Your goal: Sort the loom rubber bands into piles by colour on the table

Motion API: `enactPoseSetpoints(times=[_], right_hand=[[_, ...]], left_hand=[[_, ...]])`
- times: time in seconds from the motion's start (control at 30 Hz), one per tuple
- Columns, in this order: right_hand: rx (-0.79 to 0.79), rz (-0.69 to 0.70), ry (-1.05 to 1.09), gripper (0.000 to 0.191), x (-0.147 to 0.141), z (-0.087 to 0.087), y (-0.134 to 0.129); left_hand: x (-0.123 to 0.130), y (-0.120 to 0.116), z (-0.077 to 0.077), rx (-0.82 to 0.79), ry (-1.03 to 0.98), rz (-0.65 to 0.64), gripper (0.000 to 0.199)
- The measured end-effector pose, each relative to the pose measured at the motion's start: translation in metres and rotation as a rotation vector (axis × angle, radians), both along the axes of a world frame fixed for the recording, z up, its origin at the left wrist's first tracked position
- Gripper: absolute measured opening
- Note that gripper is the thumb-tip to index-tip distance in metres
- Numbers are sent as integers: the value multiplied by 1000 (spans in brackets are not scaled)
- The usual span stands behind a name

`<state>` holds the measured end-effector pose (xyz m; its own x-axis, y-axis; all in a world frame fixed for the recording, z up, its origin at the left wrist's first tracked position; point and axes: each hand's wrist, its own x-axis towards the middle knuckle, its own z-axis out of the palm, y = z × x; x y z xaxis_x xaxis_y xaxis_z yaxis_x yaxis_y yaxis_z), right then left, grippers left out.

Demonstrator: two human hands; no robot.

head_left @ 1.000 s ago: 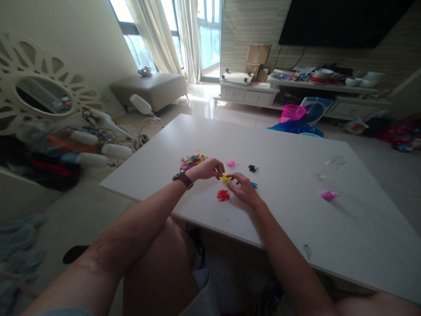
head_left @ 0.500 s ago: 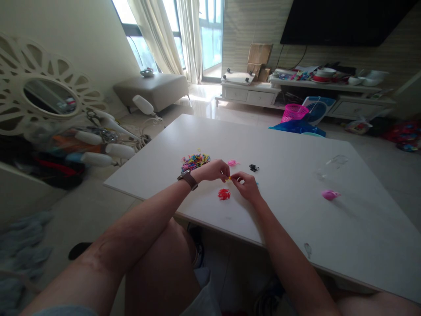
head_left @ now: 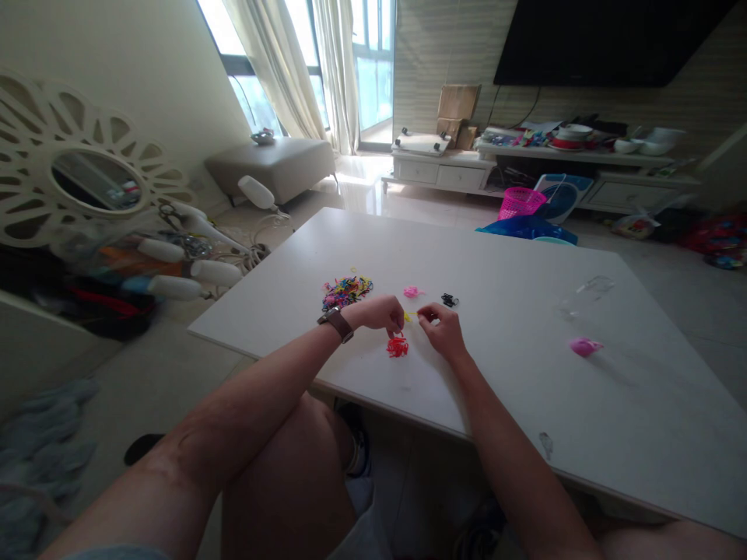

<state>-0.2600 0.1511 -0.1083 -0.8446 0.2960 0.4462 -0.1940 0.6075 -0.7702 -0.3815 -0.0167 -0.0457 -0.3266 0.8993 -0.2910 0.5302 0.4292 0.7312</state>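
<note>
On the white table [head_left: 513,311], my left hand [head_left: 387,314] is closed, its fingertips pointing down at the top of a small pile of red bands [head_left: 398,348]; a red band seems pinched there. My right hand [head_left: 440,325] is closed too, a little to the right, near small yellow bands [head_left: 409,317]; what its fingertips hold is too small to make out. Behind my left wrist is a larger pile of mixed-colour bands [head_left: 345,292]. A pink pile [head_left: 413,292] and a black pile [head_left: 449,299] lie beyond my hands.
To the right on the table are a pink pouch-like object [head_left: 585,347] and a clear plastic container [head_left: 589,295]. A small clear item [head_left: 545,445] lies by the near edge. A lamp with white shades [head_left: 217,272] stands left of the table, and a pink basket [head_left: 521,204] beyond it.
My left hand has moved down and away from my right hand, to the red pile. Yellow bands now show between the hands. The camera view has shifted slightly.
</note>
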Motion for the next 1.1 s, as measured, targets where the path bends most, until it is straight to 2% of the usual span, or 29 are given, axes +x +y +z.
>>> enactPoseSetpoints(times=[0.13,0.37,0.57,0.63,0.73,0.93,1.1], right_hand=[[7,6,-4,10,0,-1,0],[31,21,-39,9,0,-7,2],[146,73,-45,11,-5,-11,-3],[158,84,-52,11,-8,-12,-6],[147,87,-82,10,-10,-14,-8],[109,87,-54,10,-2,-8,-8],[92,229,7,16,4,-1,-13]], left_hand=[[2,1,-3,-2,-23,-14,13],[-16,-15,6,25,-19,40,13],[-32,-18,1,72,93,243,12],[-33,-17,-1,114,138,274,14],[-31,-14,-1,163,178,278,15],[-24,-10,0,201,116,243,15],[-23,-8,0,252,100,235,17]])
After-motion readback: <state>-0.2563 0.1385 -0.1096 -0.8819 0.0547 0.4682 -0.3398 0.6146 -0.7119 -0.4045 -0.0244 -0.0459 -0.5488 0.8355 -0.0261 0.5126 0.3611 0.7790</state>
